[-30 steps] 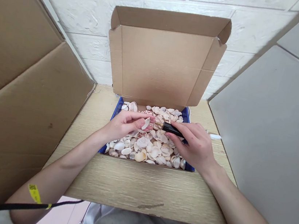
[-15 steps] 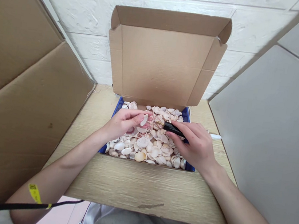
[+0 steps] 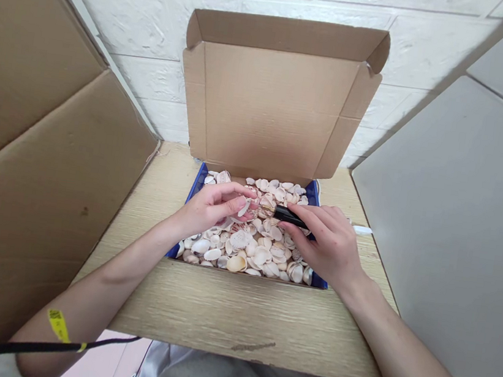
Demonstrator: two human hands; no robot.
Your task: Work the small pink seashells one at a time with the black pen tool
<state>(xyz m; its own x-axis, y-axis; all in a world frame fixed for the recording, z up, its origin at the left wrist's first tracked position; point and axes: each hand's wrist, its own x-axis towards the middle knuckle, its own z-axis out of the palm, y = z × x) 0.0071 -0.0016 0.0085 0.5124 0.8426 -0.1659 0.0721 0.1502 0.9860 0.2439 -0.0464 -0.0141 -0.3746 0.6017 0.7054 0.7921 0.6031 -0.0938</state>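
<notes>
My left hand [image 3: 212,207] pinches a white seashell [image 3: 244,207] between thumb and fingers, over the left half of a shallow box. In my right hand [image 3: 332,239] is a tool with a thick black handle [image 3: 290,216], its thin metal shaft directed left toward the pinched shell. I cannot tell what kind of tool it is, nor whether its tip touches the shell. Below both hands, many loose seashells [image 3: 261,255] in white, cream and pinkish tones fill the box [image 3: 195,182], which has blue inner sides.
The raised cardboard lid [image 3: 274,108] stands behind the box, near a white brick-patterned wall [image 3: 116,16]. A cardboard panel [image 3: 70,189] borders the wooden table [image 3: 235,310] on the left, a grey panel [image 3: 457,209] on the right. A small white object [image 3: 362,230] lies beside my right hand.
The shell in my left hand has turned slightly, and the fingers have shifted a little. The black-handled tool has moved very slightly left.
</notes>
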